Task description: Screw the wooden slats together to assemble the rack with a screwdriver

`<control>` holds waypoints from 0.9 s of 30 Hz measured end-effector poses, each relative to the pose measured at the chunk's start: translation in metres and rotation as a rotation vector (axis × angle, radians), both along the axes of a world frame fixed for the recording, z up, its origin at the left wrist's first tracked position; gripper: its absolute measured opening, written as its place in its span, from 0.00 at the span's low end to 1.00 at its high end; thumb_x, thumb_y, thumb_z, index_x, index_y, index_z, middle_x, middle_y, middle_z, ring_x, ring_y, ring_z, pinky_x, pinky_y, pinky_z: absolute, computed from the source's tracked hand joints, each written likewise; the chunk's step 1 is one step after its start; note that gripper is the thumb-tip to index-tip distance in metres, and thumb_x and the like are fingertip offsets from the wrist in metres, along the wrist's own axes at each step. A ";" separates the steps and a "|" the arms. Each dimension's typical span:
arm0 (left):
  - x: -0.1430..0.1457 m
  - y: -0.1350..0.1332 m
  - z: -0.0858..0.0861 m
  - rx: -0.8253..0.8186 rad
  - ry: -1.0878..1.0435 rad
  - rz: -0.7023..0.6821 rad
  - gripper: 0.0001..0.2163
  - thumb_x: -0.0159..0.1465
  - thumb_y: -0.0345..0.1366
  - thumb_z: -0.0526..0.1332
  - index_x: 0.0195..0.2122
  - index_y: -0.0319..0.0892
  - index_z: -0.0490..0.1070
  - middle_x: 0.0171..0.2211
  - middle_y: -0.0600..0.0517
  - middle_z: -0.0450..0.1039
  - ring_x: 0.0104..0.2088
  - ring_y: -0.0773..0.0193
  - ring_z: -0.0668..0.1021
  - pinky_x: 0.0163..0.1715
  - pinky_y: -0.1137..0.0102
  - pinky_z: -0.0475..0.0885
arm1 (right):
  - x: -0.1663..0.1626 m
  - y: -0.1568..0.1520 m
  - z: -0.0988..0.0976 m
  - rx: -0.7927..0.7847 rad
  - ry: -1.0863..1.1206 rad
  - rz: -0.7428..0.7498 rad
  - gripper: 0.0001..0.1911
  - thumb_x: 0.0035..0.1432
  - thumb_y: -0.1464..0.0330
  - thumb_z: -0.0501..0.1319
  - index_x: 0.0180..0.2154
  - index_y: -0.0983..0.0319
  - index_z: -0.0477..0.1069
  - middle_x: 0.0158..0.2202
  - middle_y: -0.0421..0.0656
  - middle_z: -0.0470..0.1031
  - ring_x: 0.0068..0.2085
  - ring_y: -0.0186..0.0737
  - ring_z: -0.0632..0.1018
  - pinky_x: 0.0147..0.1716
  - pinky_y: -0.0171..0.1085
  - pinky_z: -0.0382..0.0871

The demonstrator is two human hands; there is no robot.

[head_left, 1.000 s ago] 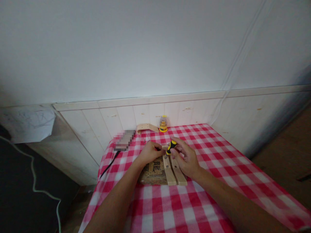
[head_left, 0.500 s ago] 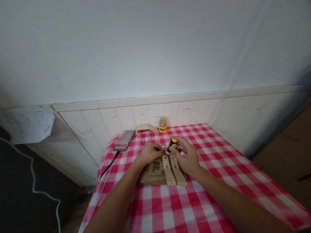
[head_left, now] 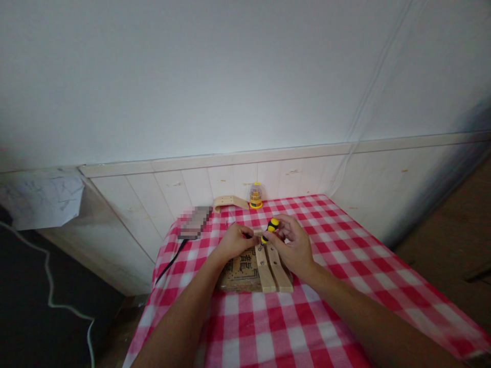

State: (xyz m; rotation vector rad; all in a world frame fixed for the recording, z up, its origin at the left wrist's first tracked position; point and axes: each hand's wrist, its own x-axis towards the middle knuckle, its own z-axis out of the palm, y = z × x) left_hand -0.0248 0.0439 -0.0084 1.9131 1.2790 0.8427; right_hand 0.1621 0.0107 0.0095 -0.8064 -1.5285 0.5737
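Note:
A small wooden board (head_left: 241,270) with a dark engraved pattern lies on a red and white checked tablecloth (head_left: 307,327). Two pale wooden slats (head_left: 272,266) lie side by side on its right part. My right hand (head_left: 292,246) is closed round a short screwdriver with a yellow and black handle (head_left: 269,229), its tip down on the left slat's far end. My left hand (head_left: 235,240) rests closed on the board's far edge, fingers pinched beside the screwdriver tip; what it pinches is too small to make out.
A curved wooden piece (head_left: 229,202) and a yellow jar-like holder (head_left: 255,196) stand at the table's far edge by the white panelled wall. A blurred-out flat object (head_left: 194,223) with a black cable (head_left: 171,260) lies at the far left corner. The floor drops off either side.
The screwdriver handle has shifted slightly in my right fingers, which have closed more around it. My left hand stays put. The view has drifted a little.

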 end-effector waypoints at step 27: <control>0.000 0.002 -0.004 -0.019 -0.035 -0.010 0.15 0.58 0.43 0.63 0.22 0.36 0.73 0.17 0.58 0.58 0.20 0.72 0.59 0.22 0.73 0.52 | 0.005 0.002 -0.008 0.060 -0.081 0.024 0.20 0.60 0.68 0.64 0.55 0.56 0.72 0.42 0.44 0.80 0.38 0.41 0.83 0.39 0.38 0.79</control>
